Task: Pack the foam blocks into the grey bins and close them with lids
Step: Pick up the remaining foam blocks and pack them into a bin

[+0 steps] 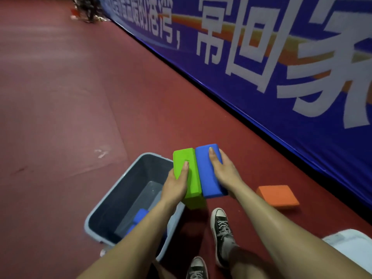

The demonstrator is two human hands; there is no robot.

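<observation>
- Green block (pixel 190 178) and blue block (pixel 209 171): pressed side by side, above bin (pixel 128 178) rim.
- Left hand (pixel 177 183) grips green; right hand (pixel 222 171) grips blue.
- Bin holds one blue block; orange block (pixel 277 196) on floor; lid unfitted.

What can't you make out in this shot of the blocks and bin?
Head view:
Blue blocks inside the grey bin: left forearm partly covers them, count unclear.
White object, lower right: cut by frame edge; lid or not, unclear.
Dark heap, top left: blurred.
</observation>
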